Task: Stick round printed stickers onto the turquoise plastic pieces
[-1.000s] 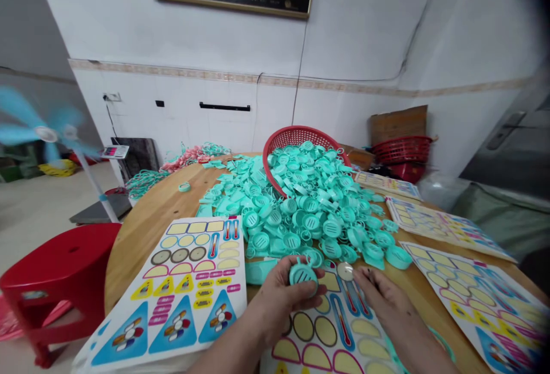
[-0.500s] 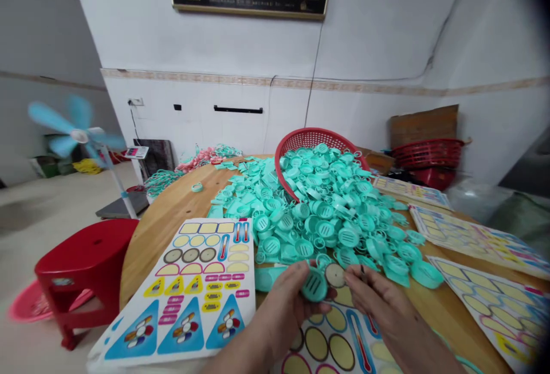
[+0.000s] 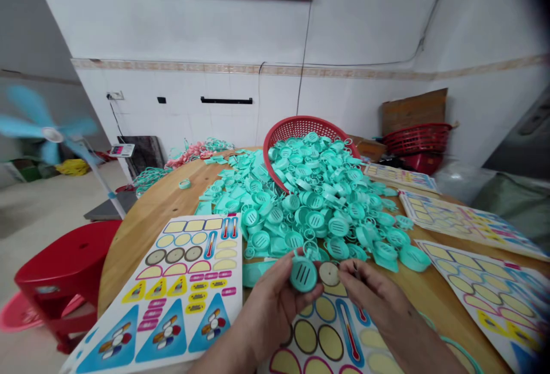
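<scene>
Between the thumb and fingers of my left hand (image 3: 275,291) sits a round teal plastic piece (image 3: 303,274) with three slots and a small loop on top. My right hand (image 3: 378,294) pinches the edge of a round beige sticker (image 3: 329,274) with a dark rim and a centre dot. The sticker is just right of the teal piece; whether they touch I cannot tell. Under both hands lies a sticker sheet (image 3: 315,334), partly hidden by them. A second printed sticker sheet (image 3: 180,288) lies to the left.
A heap of similar teal pieces (image 3: 275,213) spills from a tipped red basket (image 3: 268,150) on the round wooden table (image 3: 141,213). More sticker sheets (image 3: 476,294) lie to the right. A red stool (image 3: 64,265) and a blue fan (image 3: 51,133) stand at the left.
The view has shifted, so the scene sits further left and higher. Both hands keep their holds, the sticker still beside the teal piece.
</scene>
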`<control>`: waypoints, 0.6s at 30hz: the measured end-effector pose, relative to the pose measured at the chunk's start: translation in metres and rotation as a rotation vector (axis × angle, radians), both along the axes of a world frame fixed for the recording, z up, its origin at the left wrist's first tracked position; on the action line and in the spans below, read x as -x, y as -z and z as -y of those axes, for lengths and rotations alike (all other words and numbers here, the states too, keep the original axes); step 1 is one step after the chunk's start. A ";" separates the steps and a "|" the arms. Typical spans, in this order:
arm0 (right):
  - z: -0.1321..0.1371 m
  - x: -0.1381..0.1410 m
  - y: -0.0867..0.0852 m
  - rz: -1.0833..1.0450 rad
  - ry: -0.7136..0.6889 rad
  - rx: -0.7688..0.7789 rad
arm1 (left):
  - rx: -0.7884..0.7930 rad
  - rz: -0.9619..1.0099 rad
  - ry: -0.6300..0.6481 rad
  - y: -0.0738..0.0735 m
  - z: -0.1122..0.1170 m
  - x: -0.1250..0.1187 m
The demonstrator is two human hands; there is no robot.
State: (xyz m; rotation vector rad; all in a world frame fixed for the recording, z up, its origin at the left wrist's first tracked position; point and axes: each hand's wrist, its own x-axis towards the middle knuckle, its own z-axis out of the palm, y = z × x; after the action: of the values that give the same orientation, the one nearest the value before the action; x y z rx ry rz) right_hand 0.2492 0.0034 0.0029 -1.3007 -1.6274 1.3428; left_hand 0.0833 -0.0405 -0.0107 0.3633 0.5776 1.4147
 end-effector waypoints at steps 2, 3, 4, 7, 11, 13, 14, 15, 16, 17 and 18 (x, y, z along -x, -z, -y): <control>0.000 0.001 0.000 0.011 -0.010 0.013 | -0.010 0.020 0.018 0.000 0.000 0.000; 0.000 0.001 0.001 0.011 -0.009 0.012 | -0.016 0.026 0.025 -0.001 0.001 0.000; 0.001 0.000 0.001 0.007 -0.002 0.003 | -0.016 0.027 0.028 -0.001 0.001 0.000; 0.001 -0.001 0.001 0.007 0.011 -0.024 | -0.013 0.019 0.024 -0.001 0.001 0.001; 0.001 -0.002 0.000 0.025 0.009 -0.019 | -0.031 0.011 0.035 0.001 0.001 0.001; 0.000 -0.001 0.000 0.015 0.021 -0.019 | -0.038 0.008 0.048 0.001 0.001 0.000; 0.000 0.000 0.001 0.008 0.020 -0.019 | -0.038 0.006 0.052 0.002 0.001 0.000; 0.000 0.000 0.001 0.002 0.016 -0.017 | -0.035 0.006 0.054 0.001 0.001 0.000; 0.000 0.001 0.002 -0.002 0.010 -0.020 | -0.031 0.007 0.054 0.001 0.001 0.000; 0.000 0.001 0.002 -0.003 0.021 -0.042 | -0.029 0.010 0.056 0.001 0.001 0.000; 0.000 0.001 0.002 0.000 0.034 -0.070 | -0.034 0.014 0.057 0.001 0.001 0.000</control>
State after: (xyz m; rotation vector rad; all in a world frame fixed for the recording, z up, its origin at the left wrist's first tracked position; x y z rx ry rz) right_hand 0.2485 0.0031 0.0008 -1.2813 -1.6307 1.2548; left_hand 0.0832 -0.0411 -0.0116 0.3942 0.5284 1.3731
